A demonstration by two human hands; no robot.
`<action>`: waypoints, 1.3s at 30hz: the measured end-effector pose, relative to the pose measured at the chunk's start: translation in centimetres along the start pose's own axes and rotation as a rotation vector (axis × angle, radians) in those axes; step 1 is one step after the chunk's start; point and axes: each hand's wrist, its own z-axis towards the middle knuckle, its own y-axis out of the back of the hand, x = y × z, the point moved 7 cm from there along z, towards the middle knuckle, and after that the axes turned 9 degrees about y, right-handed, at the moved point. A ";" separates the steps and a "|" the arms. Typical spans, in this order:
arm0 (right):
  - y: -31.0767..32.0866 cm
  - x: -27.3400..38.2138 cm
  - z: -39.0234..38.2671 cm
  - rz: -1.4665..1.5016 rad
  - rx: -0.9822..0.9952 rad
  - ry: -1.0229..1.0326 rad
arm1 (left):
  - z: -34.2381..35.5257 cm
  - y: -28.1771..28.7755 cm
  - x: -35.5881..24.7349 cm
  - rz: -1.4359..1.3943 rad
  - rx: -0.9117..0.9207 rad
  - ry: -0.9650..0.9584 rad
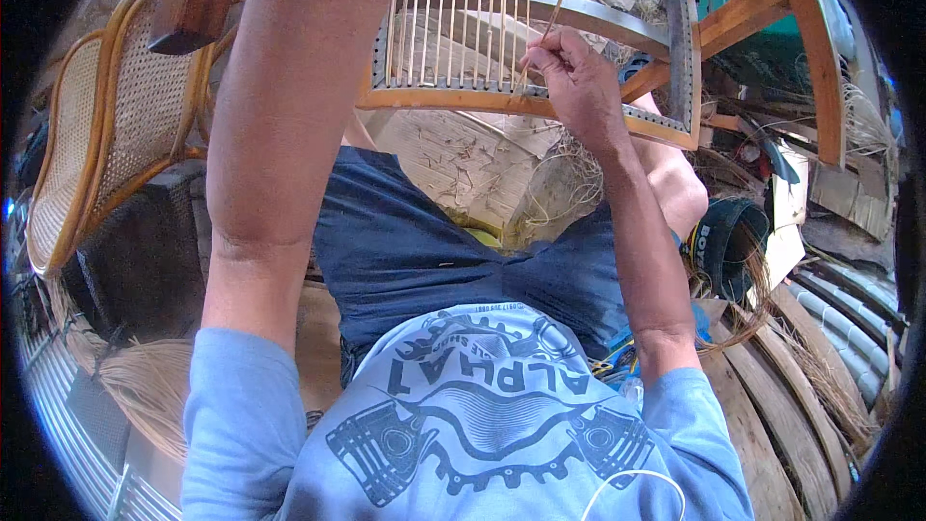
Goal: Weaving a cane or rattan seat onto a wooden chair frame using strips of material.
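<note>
A wooden chair frame [453, 99] with drilled holes along its rail lies at the top, strung with several parallel cane strands [453, 29]. My right hand [577, 87] is closed at the frame's lower rail, pinching a thin cane strand [558, 2] that runs up to the top edge. My left forearm [275, 116] reaches up past the frame's left side; that hand is out of view beyond the top edge. My legs in dark shorts [405, 232] are below the frame.
A woven-cane chair [145, 116] stands at left, above pale fibre bundles [145, 386]. At right are a dark bucket [728, 246] with fibres, a green object [743, 14], planks [781, 396] and cardboard. Loose strands lie on the wooden surface [482, 183] beneath the frame.
</note>
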 end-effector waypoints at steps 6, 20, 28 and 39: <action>-0.3 -0.7 0.0 -0.015 0.006 -0.026 | -0.1 0.4 0.0 -0.031 -0.018 0.017; 0.2 -1.0 0.4 -0.006 -0.001 -0.062 | -0.3 0.9 0.5 -0.076 -0.037 0.037; 0.3 0.6 -0.3 -0.010 0.078 0.032 | -0.8 1.4 0.7 -0.106 -0.056 0.052; -1.3 1.9 -0.8 -0.190 0.260 0.198 | -2.2 0.9 3.5 -0.105 0.055 0.005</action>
